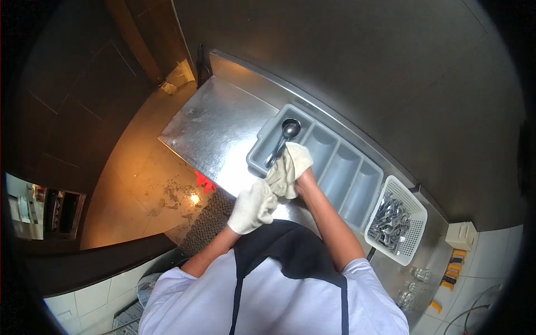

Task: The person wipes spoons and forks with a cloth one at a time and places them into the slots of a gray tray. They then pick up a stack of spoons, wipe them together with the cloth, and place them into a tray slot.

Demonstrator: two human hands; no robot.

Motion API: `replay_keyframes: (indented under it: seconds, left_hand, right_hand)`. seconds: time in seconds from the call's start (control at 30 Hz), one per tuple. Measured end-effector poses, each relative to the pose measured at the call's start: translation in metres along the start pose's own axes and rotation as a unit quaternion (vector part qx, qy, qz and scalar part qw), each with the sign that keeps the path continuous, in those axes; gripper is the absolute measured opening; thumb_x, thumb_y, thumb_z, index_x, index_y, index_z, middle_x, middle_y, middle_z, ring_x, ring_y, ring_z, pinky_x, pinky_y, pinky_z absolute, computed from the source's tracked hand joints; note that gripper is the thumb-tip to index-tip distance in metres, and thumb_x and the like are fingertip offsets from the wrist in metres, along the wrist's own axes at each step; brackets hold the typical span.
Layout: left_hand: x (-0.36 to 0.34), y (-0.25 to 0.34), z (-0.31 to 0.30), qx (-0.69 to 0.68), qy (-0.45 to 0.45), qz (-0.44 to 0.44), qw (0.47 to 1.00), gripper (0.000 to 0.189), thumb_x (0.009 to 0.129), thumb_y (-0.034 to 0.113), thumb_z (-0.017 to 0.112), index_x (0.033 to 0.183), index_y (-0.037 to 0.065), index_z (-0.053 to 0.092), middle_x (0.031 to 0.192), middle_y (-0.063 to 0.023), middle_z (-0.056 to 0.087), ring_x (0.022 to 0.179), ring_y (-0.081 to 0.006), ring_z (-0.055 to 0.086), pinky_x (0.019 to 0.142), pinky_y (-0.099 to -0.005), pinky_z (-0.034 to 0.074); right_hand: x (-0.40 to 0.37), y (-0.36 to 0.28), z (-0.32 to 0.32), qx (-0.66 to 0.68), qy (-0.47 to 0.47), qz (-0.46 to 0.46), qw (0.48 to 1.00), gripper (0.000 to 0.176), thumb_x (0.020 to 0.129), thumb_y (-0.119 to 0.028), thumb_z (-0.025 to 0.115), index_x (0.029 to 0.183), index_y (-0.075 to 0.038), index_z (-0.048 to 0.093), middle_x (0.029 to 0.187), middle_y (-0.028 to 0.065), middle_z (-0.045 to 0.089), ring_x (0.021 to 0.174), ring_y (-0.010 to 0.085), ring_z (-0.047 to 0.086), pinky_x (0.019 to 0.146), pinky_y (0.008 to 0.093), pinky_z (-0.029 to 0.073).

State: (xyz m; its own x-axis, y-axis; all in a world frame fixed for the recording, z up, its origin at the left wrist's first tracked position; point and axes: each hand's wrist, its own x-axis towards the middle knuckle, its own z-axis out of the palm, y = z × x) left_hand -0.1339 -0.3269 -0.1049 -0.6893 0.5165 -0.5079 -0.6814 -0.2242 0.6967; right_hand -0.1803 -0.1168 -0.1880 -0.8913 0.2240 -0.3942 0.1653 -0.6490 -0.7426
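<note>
My left hand, in a white knit glove, is closed at the near edge of the steel counter. My right hand, gloved too, is closed over the near side of a grey cutlery tray. A crumpled, off-white cloth is bunched between the hands, and both grip it. Whether anything is wrapped inside it is hidden. Several large metal spoons lie in the tray's leftmost compartment, bowls toward the back, handles toward my right hand.
To the right of the tray, a white perforated basket holds many spoons and forks. Glass cups stand at the far right. The steel counter has a raised back edge. A wet floor and dark mat lie left.
</note>
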Motion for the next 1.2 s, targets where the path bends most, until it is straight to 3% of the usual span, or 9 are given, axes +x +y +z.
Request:
replay_keyframes:
  seconds: [0.07, 0.2, 0.23, 0.33, 0.47, 0.63, 0.83, 0.93, 1.2]
  left_hand:
    - [0.013, -0.011, -0.035, 0.047, 0.072, 0.119, 0.989, 0.036, 0.110, 0.037, 0.047, 0.096, 0.006, 0.058, 0.079, -0.0003, 0.057, 0.066, -0.0096, 0.056, 0.057, -0.0281, 0.048]
    - [0.005, 0.027, -0.097, 0.040, 0.168, 0.260, 0.950, 0.036, 0.110, 0.038, 0.051, 0.102, 0.006, 0.066, 0.091, 0.0008, 0.064, 0.076, -0.0075, 0.060, 0.066, -0.0257, 0.052]
    - [-0.008, 0.046, -0.107, 0.014, 0.212, 0.237, 0.948, 0.036, 0.109, 0.039, 0.052, 0.105, 0.006, 0.066, 0.091, -0.0008, 0.064, 0.076, -0.0098, 0.062, 0.068, -0.0271, 0.054]
    - [-0.040, 0.104, -0.104, -0.128, 0.134, 0.302, 0.935, 0.041, 0.107, 0.052, 0.049, 0.102, 0.012, 0.057, 0.085, 0.0005, 0.054, 0.063, -0.0144, 0.054, 0.056, -0.0266, 0.047]
    - [-0.059, 0.133, -0.157, -0.215, 0.107, 0.273, 0.931, 0.035, 0.108, 0.047, 0.047, 0.099, 0.015, 0.055, 0.087, 0.0033, 0.052, 0.062, -0.0132, 0.048, 0.054, -0.0283, 0.041]
    - [-0.069, 0.133, -0.162, -0.184, 0.051, 0.305, 0.933, 0.036, 0.109, 0.046, 0.045, 0.105, 0.013, 0.060, 0.093, 0.0014, 0.060, 0.074, -0.0150, 0.059, 0.066, -0.0314, 0.052]
    - [-0.072, 0.107, -0.174, -0.152, 0.235, 0.298, 0.912, 0.040, 0.110, 0.045, 0.043, 0.113, 0.009, 0.061, 0.096, -0.0021, 0.061, 0.088, -0.0166, 0.062, 0.078, -0.0307, 0.053]
    - [-0.076, 0.098, -0.193, -0.218, 0.160, 0.295, 0.917, 0.038, 0.111, 0.044, 0.042, 0.107, 0.010, 0.059, 0.093, -0.0017, 0.058, 0.084, -0.0164, 0.059, 0.074, -0.0308, 0.053]
    - [-0.070, 0.105, -0.192, -0.144, 0.178, 0.311, 0.922, 0.036, 0.111, 0.042, 0.042, 0.094, 0.013, 0.052, 0.082, 0.0017, 0.047, 0.066, -0.0123, 0.049, 0.058, -0.0285, 0.043]
  right_hand:
    - [-0.015, 0.010, -0.016, -0.207, -0.057, -0.138, 0.967, 0.027, 0.096, -0.031, 0.068, 0.110, -0.007, 0.068, 0.099, 0.0078, 0.071, 0.086, 0.0225, 0.069, 0.082, 0.0402, 0.057]
    - [-0.080, -0.039, 0.012, -0.688, -0.282, -0.222, 0.631, 0.025, 0.085, -0.020, 0.065, 0.101, -0.002, 0.073, 0.095, 0.0230, 0.072, 0.093, 0.0424, 0.068, 0.088, 0.0472, 0.053]
    - [-0.085, -0.026, -0.004, -0.706, -0.264, -0.030, 0.656, 0.024, 0.085, -0.019, 0.063, 0.098, -0.003, 0.074, 0.095, 0.0240, 0.072, 0.094, 0.0442, 0.067, 0.088, 0.0474, 0.053]
    - [-0.074, -0.039, 0.020, -0.687, -0.171, -0.077, 0.702, 0.023, 0.085, -0.015, 0.061, 0.100, -0.004, 0.074, 0.096, 0.0223, 0.072, 0.093, 0.0403, 0.069, 0.087, 0.0458, 0.054]
    - [0.015, 0.003, 0.027, -0.375, -0.023, -0.056, 0.925, 0.016, 0.092, -0.004, 0.054, 0.100, 0.002, 0.066, 0.085, 0.0100, 0.070, 0.085, 0.0209, 0.071, 0.071, 0.0343, 0.057]
    - [0.077, 0.025, 0.041, -0.393, 0.059, 0.040, 0.917, 0.014, 0.089, -0.002, 0.051, 0.092, 0.001, 0.064, 0.088, 0.0155, 0.072, 0.083, 0.0217, 0.072, 0.070, 0.0331, 0.057]
    - [0.091, 0.040, 0.038, -0.629, 0.091, -0.056, 0.770, 0.012, 0.088, -0.005, 0.053, 0.094, -0.002, 0.063, 0.089, 0.0168, 0.073, 0.071, 0.0235, 0.074, 0.067, 0.0389, 0.058]
    - [0.097, 0.043, 0.033, -0.471, 0.061, 0.020, 0.880, 0.012, 0.090, 0.002, 0.054, 0.102, -0.001, 0.057, 0.087, 0.0146, 0.072, 0.070, 0.0229, 0.071, 0.057, 0.0356, 0.055]
    - [0.075, 0.032, 0.047, -0.385, 0.059, 0.045, 0.920, 0.019, 0.087, 0.005, 0.063, 0.104, 0.000, 0.054, 0.088, 0.0175, 0.072, 0.071, 0.0228, 0.073, 0.057, 0.0324, 0.057]
